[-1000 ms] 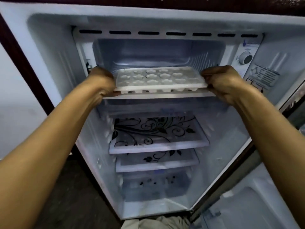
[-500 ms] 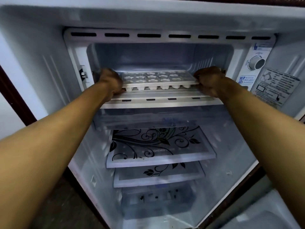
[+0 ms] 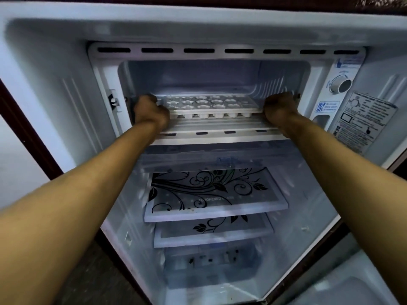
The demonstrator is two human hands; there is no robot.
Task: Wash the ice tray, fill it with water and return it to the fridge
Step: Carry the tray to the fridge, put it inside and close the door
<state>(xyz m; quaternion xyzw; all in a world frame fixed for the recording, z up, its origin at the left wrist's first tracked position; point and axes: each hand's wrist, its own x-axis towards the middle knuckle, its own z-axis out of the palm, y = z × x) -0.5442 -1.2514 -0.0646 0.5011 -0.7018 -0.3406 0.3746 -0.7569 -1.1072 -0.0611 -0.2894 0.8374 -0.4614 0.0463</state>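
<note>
Open fridge (image 3: 55,89), freezer compartment at top; white ice tray (image 3: 209,104) level at the freezer floor's front edge, spanning between both hands; left hand (image 3: 149,112) clenched round its left end, right hand (image 3: 279,108) grasping its right end

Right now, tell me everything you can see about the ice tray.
The ice tray is white, plastic-looking and rectangular, with rows of flower-shaped cups whose undersides show along its front edge. It lies roughly level, long side toward the camera, in the mouth of the freezer compartment above its ribbed floor. The left hand and right hand grip its two short ends. Whether it holds water cannot be told.
</note>
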